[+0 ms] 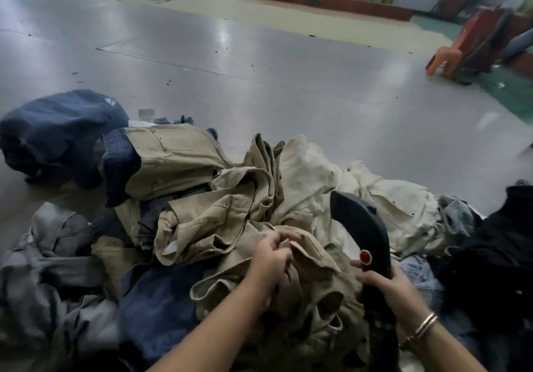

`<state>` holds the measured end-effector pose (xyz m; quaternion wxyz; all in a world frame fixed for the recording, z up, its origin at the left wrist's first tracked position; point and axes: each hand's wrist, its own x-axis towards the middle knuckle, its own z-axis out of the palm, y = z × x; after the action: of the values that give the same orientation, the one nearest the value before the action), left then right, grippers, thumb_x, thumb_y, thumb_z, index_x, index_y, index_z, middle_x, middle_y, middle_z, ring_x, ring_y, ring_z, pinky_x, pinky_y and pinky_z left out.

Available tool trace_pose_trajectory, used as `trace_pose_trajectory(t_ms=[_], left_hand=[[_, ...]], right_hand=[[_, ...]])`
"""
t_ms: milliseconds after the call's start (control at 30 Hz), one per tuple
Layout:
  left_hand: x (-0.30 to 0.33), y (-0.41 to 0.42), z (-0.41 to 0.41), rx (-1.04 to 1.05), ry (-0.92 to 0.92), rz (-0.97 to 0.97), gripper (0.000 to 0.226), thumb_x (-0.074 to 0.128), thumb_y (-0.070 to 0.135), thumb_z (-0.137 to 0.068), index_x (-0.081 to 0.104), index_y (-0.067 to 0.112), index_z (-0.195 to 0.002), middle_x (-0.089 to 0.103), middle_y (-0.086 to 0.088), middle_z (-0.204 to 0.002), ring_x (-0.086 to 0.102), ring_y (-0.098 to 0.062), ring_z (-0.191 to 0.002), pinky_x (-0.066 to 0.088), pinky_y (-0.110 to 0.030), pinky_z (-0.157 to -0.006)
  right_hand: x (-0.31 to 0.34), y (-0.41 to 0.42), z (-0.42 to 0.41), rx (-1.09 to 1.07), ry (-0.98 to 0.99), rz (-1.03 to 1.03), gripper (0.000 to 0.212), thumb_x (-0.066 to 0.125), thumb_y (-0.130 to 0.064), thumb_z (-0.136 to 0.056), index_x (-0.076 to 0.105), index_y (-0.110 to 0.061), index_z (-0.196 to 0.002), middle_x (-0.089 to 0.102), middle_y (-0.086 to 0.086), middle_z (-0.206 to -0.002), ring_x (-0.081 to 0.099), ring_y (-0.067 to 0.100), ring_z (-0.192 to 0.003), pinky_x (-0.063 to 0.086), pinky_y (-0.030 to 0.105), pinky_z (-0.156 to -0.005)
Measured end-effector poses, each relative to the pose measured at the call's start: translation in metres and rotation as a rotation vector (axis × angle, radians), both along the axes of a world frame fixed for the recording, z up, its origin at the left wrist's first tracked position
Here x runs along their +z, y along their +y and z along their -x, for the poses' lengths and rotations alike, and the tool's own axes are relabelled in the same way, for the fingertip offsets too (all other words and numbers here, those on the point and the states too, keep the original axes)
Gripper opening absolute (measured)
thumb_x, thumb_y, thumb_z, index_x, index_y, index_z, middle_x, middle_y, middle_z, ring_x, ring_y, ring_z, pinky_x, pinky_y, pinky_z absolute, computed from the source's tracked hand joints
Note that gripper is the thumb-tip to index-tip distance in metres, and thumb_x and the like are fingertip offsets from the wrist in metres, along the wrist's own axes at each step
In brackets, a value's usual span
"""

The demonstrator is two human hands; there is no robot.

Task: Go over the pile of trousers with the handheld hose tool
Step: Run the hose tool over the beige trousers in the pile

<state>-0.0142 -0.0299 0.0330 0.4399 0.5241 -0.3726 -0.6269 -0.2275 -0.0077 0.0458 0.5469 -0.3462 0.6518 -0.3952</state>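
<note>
Khaki trousers [219, 221] bunched under both hands; grey floor [259, 63] beyond lies open.

Pile of trousers [230, 213]: matt woven cloth, creased, khaki and cream twill plus blue and grey denim. Hose tool [363, 227]: dark smooth plastic, slight sheen, glossy red button [365, 256]. Floor [259, 63]: smooth, glossy, reflective. Bracelets [424, 325]: shiny metal. Chair [444, 60] near the floor's right edge: orange plastic.
</note>
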Motion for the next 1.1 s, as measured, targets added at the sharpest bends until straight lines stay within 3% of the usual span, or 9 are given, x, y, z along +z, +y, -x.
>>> trace_pose_trajectory(t_ms=[200,367,567,700,800,867,933,1000,1100], left_hand=[[0.091,-0.002,-0.015,0.007,0.799,0.082,0.046,0.040,-0.004,-0.058,0.073,0.021,-0.079,0.065,-0.014,-0.086,0.064,-0.024,-0.068,0.055,-0.033,-0.064],[0.123,-0.004,-0.018,-0.082,0.914,0.145,0.046,0.042,-0.001,-0.056,0.070,0.020,-0.085,0.064,-0.008,-0.074,0.061,-0.021,-0.063,0.051,-0.031,-0.064],[0.127,-0.007,-0.047,0.135,0.541,0.354,0.049,0.029,-0.024,-0.072,0.058,0.013,-0.088,0.053,0.001,-0.064,0.050,-0.014,-0.067,0.050,-0.020,-0.060],[0.145,-0.023,-0.079,0.215,0.573,0.501,0.048,0.031,-0.019,-0.077,0.060,0.019,-0.080,0.052,0.004,-0.063,0.050,-0.011,-0.064,0.042,-0.024,-0.068],[0.127,-0.027,-0.069,-0.002,0.281,0.331,0.022,0.055,0.017,-0.079,0.059,0.019,-0.101,0.062,0.003,-0.082,0.057,-0.012,-0.075,0.044,-0.029,-0.068],[0.094,-0.018,-0.042,-0.312,-0.050,0.087,0.068,0.076,0.054,-0.062,0.052,0.021,-0.117,0.062,0.002,-0.102,0.060,-0.013,-0.089,0.048,-0.028,-0.066],[0.054,-0.015,-0.019,-0.476,-0.284,0.059,0.058,0.077,0.054,-0.069,0.055,0.024,-0.114,0.065,0.009,-0.101,0.062,-0.007,-0.090,0.054,-0.024,-0.071],[0.030,-0.021,-0.007,-0.331,-0.266,0.178,0.012,0.063,0.029,-0.091,0.063,0.022,-0.101,0.071,0.011,-0.088,0.064,-0.003,-0.079,0.056,-0.022,-0.071],[0.013,-0.051,-0.023,0.182,-0.196,0.122,0.021,0.054,0.021,-0.097,0.062,0.009,-0.112,0.069,-0.001,-0.093,0.063,-0.013,-0.085,0.050,-0.017,-0.069]], right_hand=[[0.051,-0.003,-0.056,0.156,-0.184,0.291,0.038,0.063,-0.001,-0.053,0.053,-0.009,-0.089,0.059,0.004,-0.063,0.058,0.010,-0.053,0.049,0.023,-0.047],[0.077,0.002,-0.073,0.213,-0.233,0.358,0.034,0.063,-0.004,-0.058,0.058,-0.004,-0.092,0.062,0.007,-0.067,0.060,0.019,-0.062,0.050,0.026,-0.052],[0.093,-0.005,-0.054,-0.087,-0.082,0.376,0.024,0.063,0.008,-0.078,0.056,-0.015,-0.081,0.056,0.004,-0.053,0.053,0.016,-0.040,0.043,0.025,-0.039],[0.107,-0.016,-0.036,-0.285,-0.044,0.479,0.027,0.065,0.004,-0.077,0.056,-0.021,-0.080,0.056,0.000,-0.056,0.053,0.016,-0.043,0.043,0.025,-0.044],[0.106,-0.019,-0.038,-0.280,-0.060,0.487,0.027,0.067,0.001,-0.077,0.056,-0.023,-0.080,0.057,-0.003,-0.055,0.054,0.013,-0.043,0.043,0.023,-0.041],[0.099,-0.022,-0.049,-0.224,-0.076,0.451,0.025,0.067,0.001,-0.078,0.057,-0.021,-0.083,0.059,0.000,-0.058,0.056,0.016,-0.044,0.045,0.026,-0.043],[0.093,-0.024,-0.058,-0.160,-0.068,0.416,0.021,0.068,0.000,-0.079,0.057,-0.016,-0.087,0.060,0.006,-0.062,0.058,0.019,-0.047,0.047,0.030,-0.048],[0.092,-0.025,-0.058,-0.109,-0.040,0.401,0.019,0.069,-0.001,-0.080,0.056,-0.011,-0.090,0.060,0.007,-0.063,0.059,0.018,-0.046,0.048,0.029,-0.043],[0.094,-0.022,-0.048,-0.106,0.021,0.388,0.019,0.070,-0.003,-0.081,0.057,-0.011,-0.092,0.061,0.009,-0.071,0.059,0.016,-0.044,0.046,0.024,-0.039]])
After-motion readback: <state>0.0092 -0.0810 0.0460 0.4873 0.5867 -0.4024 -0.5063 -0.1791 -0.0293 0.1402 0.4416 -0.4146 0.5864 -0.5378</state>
